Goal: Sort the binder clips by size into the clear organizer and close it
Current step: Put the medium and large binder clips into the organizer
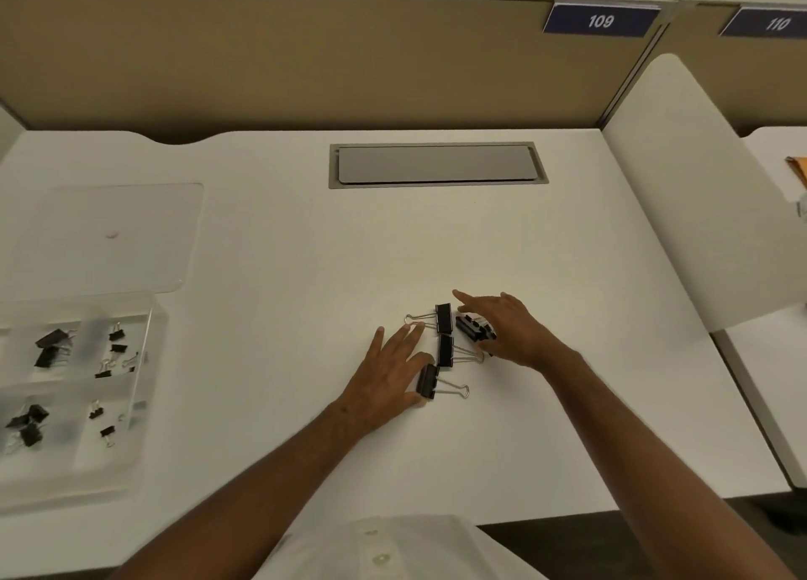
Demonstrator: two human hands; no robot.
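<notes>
Four or so large binder clips lie in a cluster on the white desk, just right of centre, with the clear organizer well apart at 9 o'clock, lid open, smaller clips already in its compartments. The left hand rests flat, fingers spread, thumb touching the nearest clip. The right hand is open and arched over the clips at 3 o'clock of the cluster, gripping nothing visibly. Each clip is judged light, rigid and smooth; the wire handles swing loosely. Grip the black body across its flat sides, not the handles.
</notes>
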